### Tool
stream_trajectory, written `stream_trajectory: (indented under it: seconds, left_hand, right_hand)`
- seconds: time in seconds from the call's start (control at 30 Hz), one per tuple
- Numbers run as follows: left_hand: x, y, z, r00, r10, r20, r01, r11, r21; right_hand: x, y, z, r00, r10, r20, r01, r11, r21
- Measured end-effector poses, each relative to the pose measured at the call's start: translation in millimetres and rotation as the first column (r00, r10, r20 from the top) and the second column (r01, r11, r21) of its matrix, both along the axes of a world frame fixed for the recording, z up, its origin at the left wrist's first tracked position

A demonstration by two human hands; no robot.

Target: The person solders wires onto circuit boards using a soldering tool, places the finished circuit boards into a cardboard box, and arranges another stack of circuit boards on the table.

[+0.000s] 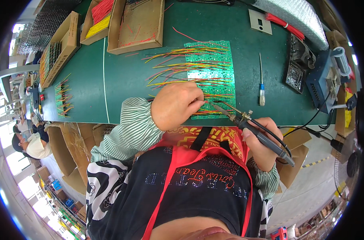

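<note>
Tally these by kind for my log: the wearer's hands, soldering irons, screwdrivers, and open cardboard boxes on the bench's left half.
Hands: 2 (left hand, right hand)
Soldering iron: 1
Screwdriver: 1
Open cardboard boxes: 3 (left box, middle box, right box)
Total: 7

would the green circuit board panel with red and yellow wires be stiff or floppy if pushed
The green circuit board panel lies flat, so it's probably stiff, likely sliding as one piece. Thin red and yellow wires overhang its left edge, so they'd probably flex and might snag.
</note>
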State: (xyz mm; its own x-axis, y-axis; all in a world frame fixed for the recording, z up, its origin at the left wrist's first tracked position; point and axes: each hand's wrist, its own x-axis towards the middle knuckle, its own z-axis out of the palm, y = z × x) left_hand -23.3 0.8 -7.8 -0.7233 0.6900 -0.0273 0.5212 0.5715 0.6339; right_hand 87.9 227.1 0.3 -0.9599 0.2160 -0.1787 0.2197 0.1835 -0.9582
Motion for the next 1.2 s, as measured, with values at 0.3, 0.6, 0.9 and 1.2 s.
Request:
stream_trajectory:
  seconds: [0.3,0.6,0.9,1.2]
  left_hand:
    - [-3,0,0,0.999,0.009,0.034,-0.008,1.0,-0.018]
    - [-2,0,2,0.999,0.016,0.031,-0.015,1.0,-0.027]
    - [0,17,15,0.992,0.006,-0.129,0.0,0.999,0.048]
    - [0,23,-7,0.999,-0.006,-0.047,0.007,1.0,0.016]
  right_hand:
    - [-4,-1,-2,0.999,0.03,-0.03,-0.029,0.999,0.03]
    - [-1,4,4,0.999,-0.031,0.015,0.032,1.0,-0.001]
    - [6,13,7,0.997,-0.071,0.014,0.071,0.997,0.036]
    - [6,15,-2,0.996,-0.083,0.017,0.082,0.996,0.038]
